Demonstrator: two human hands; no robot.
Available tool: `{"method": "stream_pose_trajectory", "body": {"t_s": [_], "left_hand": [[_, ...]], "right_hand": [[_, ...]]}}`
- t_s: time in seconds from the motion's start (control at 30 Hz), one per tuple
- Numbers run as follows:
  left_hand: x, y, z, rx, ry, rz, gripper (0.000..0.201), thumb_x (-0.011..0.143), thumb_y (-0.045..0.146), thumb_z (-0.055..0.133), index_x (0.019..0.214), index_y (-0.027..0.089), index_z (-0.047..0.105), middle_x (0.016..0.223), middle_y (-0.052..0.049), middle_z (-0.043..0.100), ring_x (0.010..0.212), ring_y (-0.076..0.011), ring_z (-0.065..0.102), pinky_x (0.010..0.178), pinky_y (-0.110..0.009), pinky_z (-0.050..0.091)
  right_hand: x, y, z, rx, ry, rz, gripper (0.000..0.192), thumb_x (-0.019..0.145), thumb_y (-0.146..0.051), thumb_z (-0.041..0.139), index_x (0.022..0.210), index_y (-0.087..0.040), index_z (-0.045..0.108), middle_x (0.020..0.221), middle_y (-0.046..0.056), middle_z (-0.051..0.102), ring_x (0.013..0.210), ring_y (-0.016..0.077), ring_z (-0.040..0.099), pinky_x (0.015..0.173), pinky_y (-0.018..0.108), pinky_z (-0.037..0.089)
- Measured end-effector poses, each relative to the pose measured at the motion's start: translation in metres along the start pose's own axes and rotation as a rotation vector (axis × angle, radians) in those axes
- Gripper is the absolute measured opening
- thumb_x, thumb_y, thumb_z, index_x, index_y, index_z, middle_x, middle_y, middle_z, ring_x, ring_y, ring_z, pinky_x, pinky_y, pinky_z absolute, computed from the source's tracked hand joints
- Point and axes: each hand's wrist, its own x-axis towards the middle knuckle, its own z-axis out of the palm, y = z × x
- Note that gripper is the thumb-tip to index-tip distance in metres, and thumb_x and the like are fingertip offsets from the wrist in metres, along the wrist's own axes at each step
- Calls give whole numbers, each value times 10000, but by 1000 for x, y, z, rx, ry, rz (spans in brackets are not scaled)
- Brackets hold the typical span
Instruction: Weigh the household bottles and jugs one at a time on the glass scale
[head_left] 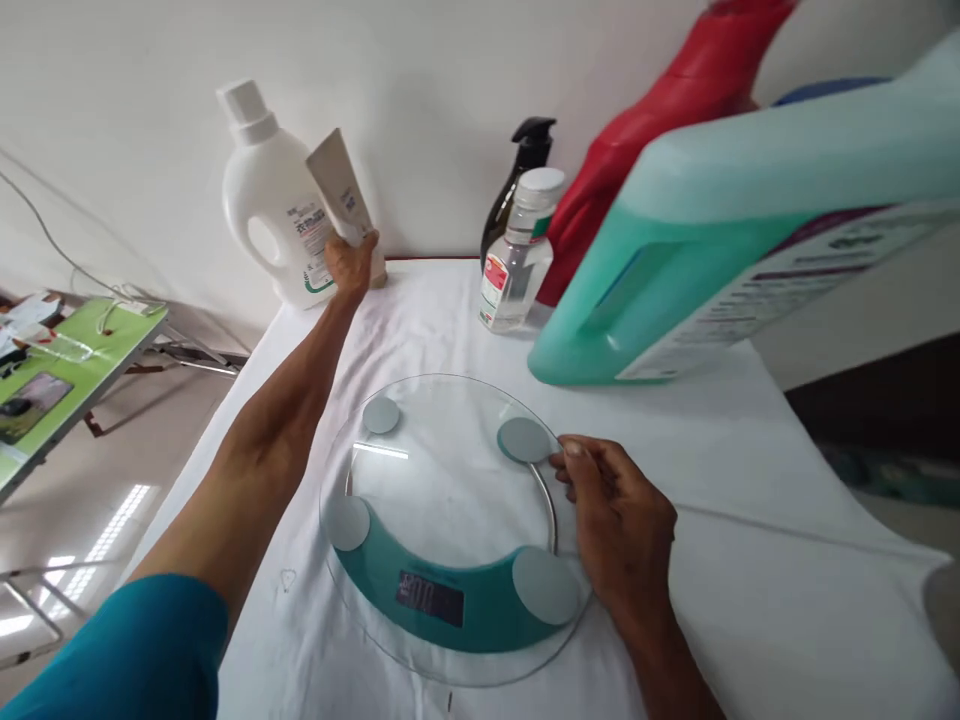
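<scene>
White cloth (727,470) met the wall (427,60), glass scale (454,520) at six o'clock.
At eleven, my left hand (352,262) gripped the tube (339,185); my right hand (622,515) touched the scale's rim, though I couldn't tell whether it pinched. I judged tube-handling the step; any move called for easing clear of the white bottle (277,190).

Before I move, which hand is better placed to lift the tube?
The left, I'd judge. The left hand has its fingers around the tube, in front of the white jug. The right hand is farther off, at the right rim of the scale.
</scene>
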Motion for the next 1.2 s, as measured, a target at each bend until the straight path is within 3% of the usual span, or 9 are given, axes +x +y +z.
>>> {"method": "stream_pose_trajectory", "body": {"t_s": [0.1, 0.27, 0.4, 0.53, 0.67, 0.8, 0.97, 1.07, 1.2], "left_hand": [[-13, 19, -22, -15, 22, -16, 248, 843, 252, 846, 988, 164, 665, 1085, -102, 778, 1061, -268, 740, 1002, -417, 585], [-53, 70, -79, -121, -136, 115, 351, 796, 380, 871, 1008, 140, 729, 1055, -95, 796, 1044, -277, 761, 957, -414, 633], [-117, 111, -124, -237, -289, 103, 475, 713, 515, 929, 971, 145, 782, 1034, -105, 831, 1024, -324, 789, 918, -455, 671], [-193, 135, -150, -290, -485, 12, 463, 697, 542, 952, 922, 161, 815, 969, -99, 849, 957, -344, 810, 892, -506, 691], [-244, 139, -162, -303, -640, -47, 441, 722, 540, 940, 936, 173, 824, 1021, -100, 857, 984, -349, 817, 917, -512, 684], [-264, 134, -167, -248, -682, -35, 380, 770, 479, 915, 979, 177, 817, 1075, -100, 855, 1031, -347, 812, 931, -492, 668], [-276, 129, -168, -203, -682, -15, 387, 779, 463, 916, 1007, 171, 803, 1082, -111, 849, 1028, -338, 802, 920, -468, 649], [-274, 128, -174, -240, -721, 11, 533, 753, 571, 929, 1076, 169, 794, 1130, -124, 839, 1069, -346, 783, 937, -464, 634], [-255, 114, -189, -375, -626, 109, 698, 926, 809, 623, 1176, 176, 781, 1262, -149, 804, 1189, -337, 736, 1036, -478, 586]], "right_hand": [[1, -3, 1, 29, -1, -33, 458, 948, -682, 562, 962, -256, 731, 863, 78, 801, 811, 284, 740, 736, 385, 547], [2, -7, 3, 86, -18, -116, 430, 964, -660, 541, 900, -261, 686, 832, 58, 788, 769, 253, 722, 732, 357, 534], [4, -6, 4, 94, -18, -167, 412, 937, -648, 541, 872, -263, 674, 811, 50, 789, 765, 251, 720, 753, 357, 534], [5, -7, 5, 75, -19, -204, 415, 907, -646, 527, 854, -261, 674, 762, 48, 773, 742, 252, 707, 757, 369, 526], [3, -8, 6, 63, -26, -229, 417, 880, -640, 503, 848, -258, 665, 791, 62, 778, 771, 264, 714, 786, 389, 512], [1, -8, 6, 61, -36, -239, 423, 858, -651, 497, 852, -258, 655, 812, 77, 781, 785, 272, 709, 806, 403, 509], [0, -9, 6, 39, -32, -244, 418, 852, -642, 490, 841, -258, 655, 810, 81, 778, 779, 268, 699, 823, 412, 503], [0, -9, 6, 43, -32, -241, 409, 848, -636, 502, 840, -259, 660, 805, 75, 774, 784, 271, 701, 814, 409, 504], [2, -7, 7, 44, -35, -235, 391, 842, -623, 522, 832, -262, 671, 784, 65, 764, 801, 277, 712, 800, 400, 513]]}}
